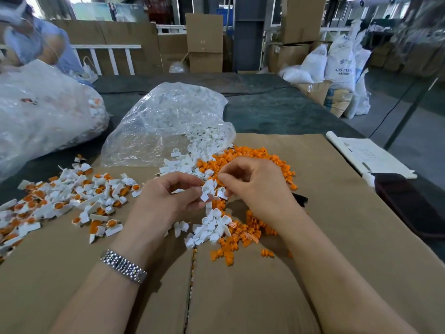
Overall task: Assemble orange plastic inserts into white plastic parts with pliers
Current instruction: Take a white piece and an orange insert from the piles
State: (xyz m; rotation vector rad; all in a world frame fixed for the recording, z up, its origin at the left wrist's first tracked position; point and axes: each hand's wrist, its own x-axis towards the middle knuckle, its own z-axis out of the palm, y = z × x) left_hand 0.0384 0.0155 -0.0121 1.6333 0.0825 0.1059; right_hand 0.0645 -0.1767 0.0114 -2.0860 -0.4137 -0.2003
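Left hand [168,196]: fingers curled, pinching a small white plastic part [207,192] above the cardboard sheet [337,213].
Right hand [255,186]: fingertips pinched together beside that part; contents unclear.
Orange inserts [272,165]: ribbed, loose heap under the right hand.
Assembled pieces [72,201]: scattered left.
Clear bag [168,116]: crinkled, spilling white parts.

A factory floor: stacked cardboard boxes [204,42], resin sacks [339,61], bagged parts [166,116].
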